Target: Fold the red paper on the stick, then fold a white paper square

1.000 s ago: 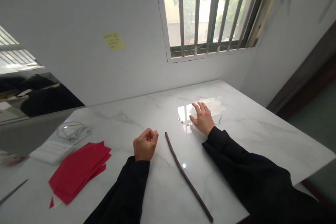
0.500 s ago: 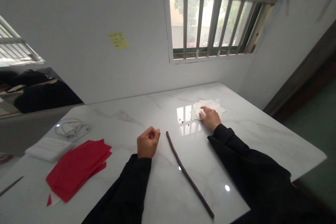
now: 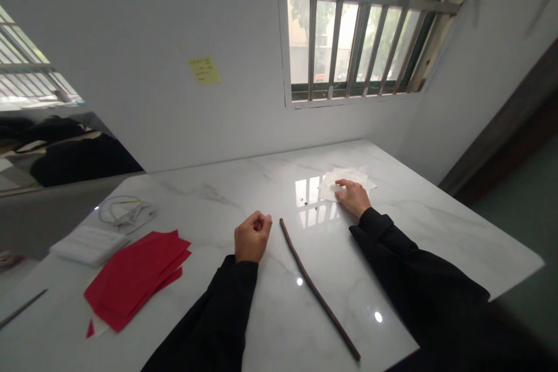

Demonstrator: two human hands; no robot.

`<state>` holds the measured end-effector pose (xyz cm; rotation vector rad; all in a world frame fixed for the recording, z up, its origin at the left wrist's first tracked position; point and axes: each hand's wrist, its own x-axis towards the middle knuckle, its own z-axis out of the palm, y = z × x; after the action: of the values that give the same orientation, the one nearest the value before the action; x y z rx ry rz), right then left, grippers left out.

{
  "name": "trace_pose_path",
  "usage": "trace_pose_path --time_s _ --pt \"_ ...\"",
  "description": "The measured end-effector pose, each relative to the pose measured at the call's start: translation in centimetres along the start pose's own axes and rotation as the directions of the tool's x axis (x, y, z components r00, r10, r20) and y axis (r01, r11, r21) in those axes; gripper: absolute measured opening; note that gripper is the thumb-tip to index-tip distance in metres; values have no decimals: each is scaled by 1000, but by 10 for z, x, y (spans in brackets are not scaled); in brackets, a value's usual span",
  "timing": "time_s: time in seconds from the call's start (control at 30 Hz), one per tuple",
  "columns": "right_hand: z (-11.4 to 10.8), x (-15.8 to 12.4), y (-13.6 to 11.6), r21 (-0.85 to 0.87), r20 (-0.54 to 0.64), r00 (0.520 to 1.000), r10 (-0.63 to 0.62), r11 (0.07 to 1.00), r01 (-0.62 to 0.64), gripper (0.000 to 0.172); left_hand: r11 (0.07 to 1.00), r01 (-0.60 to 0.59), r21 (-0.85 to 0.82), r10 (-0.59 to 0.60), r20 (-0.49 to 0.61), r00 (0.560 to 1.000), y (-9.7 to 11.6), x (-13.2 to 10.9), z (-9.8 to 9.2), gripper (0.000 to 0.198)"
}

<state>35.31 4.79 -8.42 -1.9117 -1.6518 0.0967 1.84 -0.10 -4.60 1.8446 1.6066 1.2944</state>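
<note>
My left hand (image 3: 251, 236) rests on the white marble table (image 3: 436, 232) as a closed fist, thumb against forefinger; anything inside it is hidden. Just to its right lies a long thin dark brown stick (image 3: 318, 293), running from mid-table toward the near edge. My right hand (image 3: 354, 196) reaches farther out, its fingers curled onto the near edge of a small pile of white paper sheets (image 3: 349, 177). Two or three tiny dark specks (image 3: 300, 202) lie on the table left of that hand.
A stack of red paper (image 3: 135, 276) lies at the left, with a flat white box (image 3: 89, 244) and a coiled white cable (image 3: 124, 212) behind it. A thin grey rod (image 3: 21, 308) sits at the far left edge. A yellow sticky note (image 3: 204, 70) is on the wall beside a barred window (image 3: 357, 29).
My right hand went from lying flat and spread on the white sheets to curled at their near edge. My left fist has stayed put. The camera tilted slightly.
</note>
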Motion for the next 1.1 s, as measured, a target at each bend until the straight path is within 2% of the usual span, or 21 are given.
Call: trace_pose_path --time_s 0.2,0.33,0.4,0.5,0.57,0.63,0.73,0.8,0.87,0.93,1.0,1.1 --pt "-10 0 -9 81 -82 996 24 997 -17 36 1000 -2 -10 2 2 1000 0 -1 1 41" --pt "-28 -4 -35 322 -227 974 12 945 63 30 995 32 -90 -30 28 999 -1 3 0 41" --pt "-37 -8 -54 523 -243 970 15 844 119 30 978 70 -195 -59 59 997 -2 6 1 37" --pt "-46 -18 -78 781 -177 984 12 610 133 40 919 134 -370 -92 129 987 -4 9 2 34" --pt "-47 -24 -89 835 -163 987 9 534 133 41 903 138 -407 -85 147 985 -5 8 3 43" --pt "-42 -28 -94 860 -137 990 18 498 110 42 933 87 -349 -38 144 989 -4 5 4 45" --pt "-27 -33 -97 923 -29 997 76 385 -3 46 959 16 -283 38 183 982 0 1 5 41" --pt "-15 -37 -99 946 47 995 87 317 -73 48 931 66 -360 26 247 969 3 -1 6 50" --pt "-6 -42 -103 938 115 993 21 326 -116 48 873 176 -455 -29 311 950 4 -2 8 67" --pt "-1 -47 -106 903 160 984 -80 414 -113 46 810 265 -524 -89 338 937 3 -1 12 76" --pt "0 -48 -103 825 128 982 -140 564 -27 42 740 312 -595 -138 320 937 -1 2 13 68" --pt "-1 -38 -84 560 -43 988 -149 815 147 37 601 359 -714 -250 258 933 -7 9 9 53"
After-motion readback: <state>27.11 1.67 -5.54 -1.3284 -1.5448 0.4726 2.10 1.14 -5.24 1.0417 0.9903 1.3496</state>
